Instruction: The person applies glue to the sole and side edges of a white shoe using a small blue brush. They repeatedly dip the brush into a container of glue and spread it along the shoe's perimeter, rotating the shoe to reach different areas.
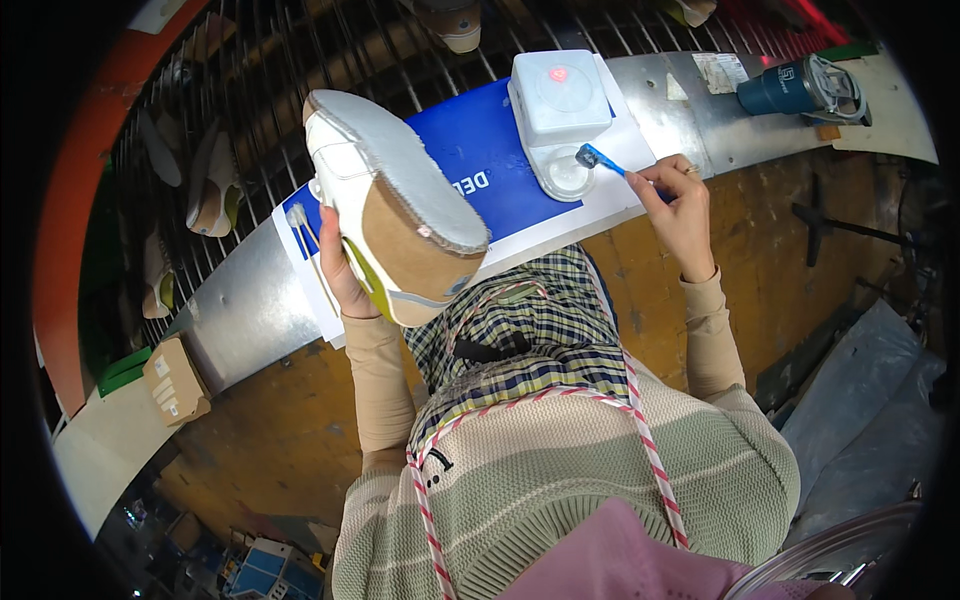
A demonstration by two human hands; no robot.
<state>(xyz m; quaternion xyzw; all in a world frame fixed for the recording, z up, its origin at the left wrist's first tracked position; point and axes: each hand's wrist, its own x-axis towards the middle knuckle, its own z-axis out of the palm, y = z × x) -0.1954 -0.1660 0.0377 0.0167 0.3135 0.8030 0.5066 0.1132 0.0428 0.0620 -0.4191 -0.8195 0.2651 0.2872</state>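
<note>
My left hand [345, 280] grips a white and tan shoe [420, 235], tilted so that its pale grey, soleless-looking underside faces up. The fingers wrap the shoe's left side, partly hidden behind it. In my right hand [680, 205] a small blue-handled brush [612, 166] is pinched between thumb and fingers. Its dark head is over the edge of a round white dish [570, 178], at the base of a white plastic container [563, 100]; whether they touch I cannot tell. Beneath the container lies a blue and white sheet [455, 125].
Two sticks with white tips [298, 222] lie left of the shoe. A metal ledge [250, 310] borders a roller conveyor [350, 50] that carries other shoes [215, 185]. A dark teal tumbler [790, 90] lies at far right, a cardboard box [175, 380] at far left.
</note>
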